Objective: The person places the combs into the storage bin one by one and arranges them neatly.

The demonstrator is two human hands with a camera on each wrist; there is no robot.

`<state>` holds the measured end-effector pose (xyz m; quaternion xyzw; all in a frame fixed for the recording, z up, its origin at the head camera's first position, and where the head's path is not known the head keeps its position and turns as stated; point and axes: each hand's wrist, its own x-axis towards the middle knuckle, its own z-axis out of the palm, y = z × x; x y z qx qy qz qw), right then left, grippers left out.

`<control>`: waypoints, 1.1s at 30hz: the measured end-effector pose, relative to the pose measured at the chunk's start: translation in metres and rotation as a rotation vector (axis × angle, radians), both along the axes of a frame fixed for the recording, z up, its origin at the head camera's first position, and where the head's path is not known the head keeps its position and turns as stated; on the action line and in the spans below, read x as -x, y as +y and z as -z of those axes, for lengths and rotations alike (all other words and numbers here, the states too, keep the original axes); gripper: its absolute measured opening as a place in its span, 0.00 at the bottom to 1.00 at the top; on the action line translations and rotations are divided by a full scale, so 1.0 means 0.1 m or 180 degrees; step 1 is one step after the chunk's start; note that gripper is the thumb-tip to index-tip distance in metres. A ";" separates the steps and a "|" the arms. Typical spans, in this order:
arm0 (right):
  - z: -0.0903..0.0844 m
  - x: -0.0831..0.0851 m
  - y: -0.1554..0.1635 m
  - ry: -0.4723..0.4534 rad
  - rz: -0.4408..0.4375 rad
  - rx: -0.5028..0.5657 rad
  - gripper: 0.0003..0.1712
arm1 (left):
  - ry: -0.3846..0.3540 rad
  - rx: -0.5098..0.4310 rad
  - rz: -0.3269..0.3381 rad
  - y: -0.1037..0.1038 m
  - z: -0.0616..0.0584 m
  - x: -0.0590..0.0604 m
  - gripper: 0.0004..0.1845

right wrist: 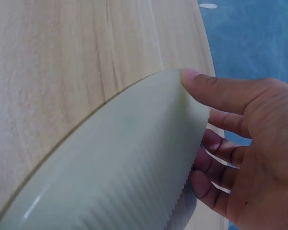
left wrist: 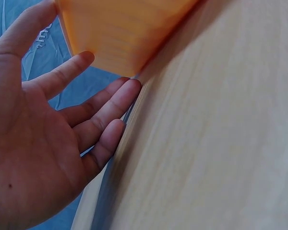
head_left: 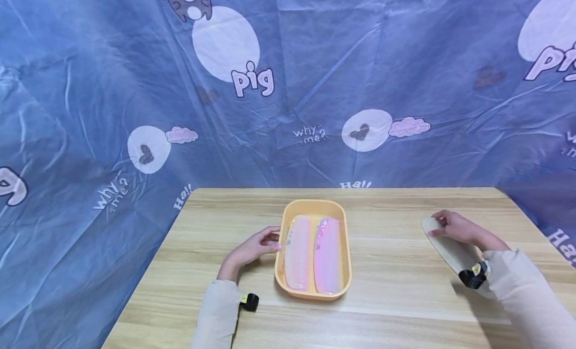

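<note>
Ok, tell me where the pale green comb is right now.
In the head view the pale green comb lies on the table at its right side, gripped at its far end by the right hand, well right of the orange tray.

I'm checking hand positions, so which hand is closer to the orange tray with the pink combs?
Left. The left hand rests against the orange tray at its left wall, fingers straight. The right hand is well off to the tray's right, gripping a pale green comb.
</note>
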<state>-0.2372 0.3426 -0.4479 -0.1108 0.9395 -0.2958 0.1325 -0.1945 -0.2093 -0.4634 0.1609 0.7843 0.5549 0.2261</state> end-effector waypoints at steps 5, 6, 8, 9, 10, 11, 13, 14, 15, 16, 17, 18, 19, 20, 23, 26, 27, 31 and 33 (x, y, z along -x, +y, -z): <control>-0.03 0.00 0.00 -0.0174 0.0019 0.0070 0.35 | 0.0010 0.0042 -0.0002 0.01 0.00 0.00 0.35; -0.04 0.00 0.01 -0.0191 0.0015 0.0072 0.34 | 0.0007 0.0045 -0.0003 0.02 0.00 0.00 0.35; -0.05 0.01 0.02 -0.0210 0.0002 0.0094 0.33 | 0.0006 0.0049 -0.0003 0.02 0.00 0.00 0.35; -0.06 0.01 0.02 -0.0220 0.0004 0.0107 0.32 | 0.0001 0.0044 -0.0002 0.02 0.00 0.00 0.35; -0.06 0.02 0.03 -0.0210 0.0011 0.0121 0.31 | 0.0001 0.0039 0.0002 0.02 0.00 0.00 0.35; -0.07 0.02 0.04 -0.0190 0.0002 0.0145 0.30 | 0.0001 0.0038 0.0006 0.02 0.01 0.01 0.35; -0.09 0.03 0.06 -0.0170 0.0018 0.0189 0.28 | -0.0001 0.0043 0.0012 0.01 0.02 0.01 0.35; -0.10 0.02 0.07 -0.0165 0.0030 0.0231 0.26 | 0.0011 0.0036 0.0024 0.01 0.02 0.01 0.35; -0.11 0.02 0.08 -0.0155 0.0032 0.0267 0.25 | 0.0002 0.0029 0.0023 0.00 0.03 0.01 0.35; -0.12 0.02 0.08 -0.0134 0.0031 0.0311 0.24 | -0.0002 0.0025 0.0024 0.00 0.03 0.01 0.35; -0.13 0.02 0.09 -0.0128 0.0030 0.0353 0.24 | -0.0016 0.0016 0.0020 0.00 0.04 0.01 0.34; -0.14 0.01 0.10 -0.0138 0.0036 0.0394 0.23 | -0.0024 0.0011 0.0014 0.00 0.04 0.01 0.34; -0.15 0.01 0.11 -0.0145 0.0051 0.0441 0.23 | -0.0040 0.0001 0.0005 0.01 0.04 0.00 0.34; -0.15 0.01 0.12 -0.0169 0.0056 0.0478 0.23 | -0.0041 -0.0005 0.0008 0.01 0.04 0.00 0.34; -0.17 0.00 0.16 -0.0225 0.0091 0.0504 0.24 | -0.0046 -0.0001 0.0015 0.01 0.03 -0.01 0.34; -0.20 -0.01 0.18 -0.0255 0.0134 0.0515 0.25 | -0.0047 0.0005 0.0028 0.01 0.02 -0.01 0.35; -0.21 -0.01 0.19 -0.0241 0.0142 0.0531 0.25 | -0.0045 0.0008 0.0031 0.01 0.01 -0.01 0.35; -0.27 0.01 0.22 -0.0216 0.0221 0.0700 0.25 | -0.0030 0.0000 0.0042 0.01 -0.01 0.01 0.35; -0.31 0.02 0.22 -0.0245 0.0286 0.0815 0.24 | -0.0036 0.0000 0.0040 0.00 -0.01 0.02 0.35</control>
